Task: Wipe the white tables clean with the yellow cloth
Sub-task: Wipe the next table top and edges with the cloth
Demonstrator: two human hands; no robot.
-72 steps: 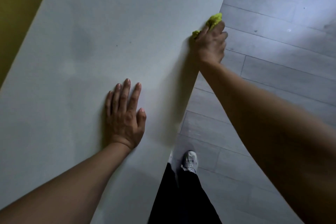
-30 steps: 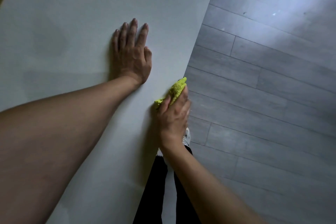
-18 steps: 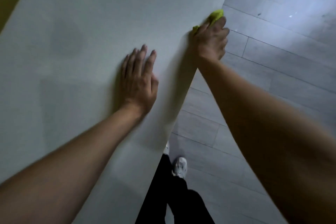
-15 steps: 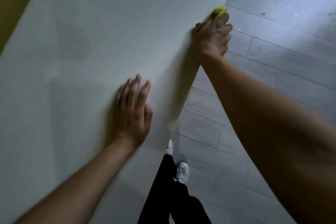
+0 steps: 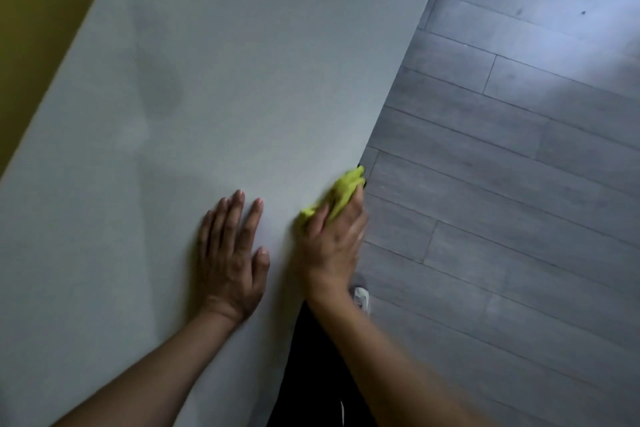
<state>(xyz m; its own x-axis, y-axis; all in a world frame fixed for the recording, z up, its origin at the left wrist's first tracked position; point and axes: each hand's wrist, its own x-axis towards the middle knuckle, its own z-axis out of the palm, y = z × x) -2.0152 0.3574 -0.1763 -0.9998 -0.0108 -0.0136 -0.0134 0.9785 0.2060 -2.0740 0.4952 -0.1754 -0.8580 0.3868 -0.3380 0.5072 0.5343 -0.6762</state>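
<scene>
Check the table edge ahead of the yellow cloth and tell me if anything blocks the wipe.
Nothing visible does. The right hand grips the yellow cloth at the white table edge, and the edge beyond it runs bare to the top of the view. The left hand rests flat beside it, off that line.

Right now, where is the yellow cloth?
In the head view, the yellow cloth is bunched under the right hand at the white table's right edge, beside the grey floor, right of the flat left hand.
</scene>
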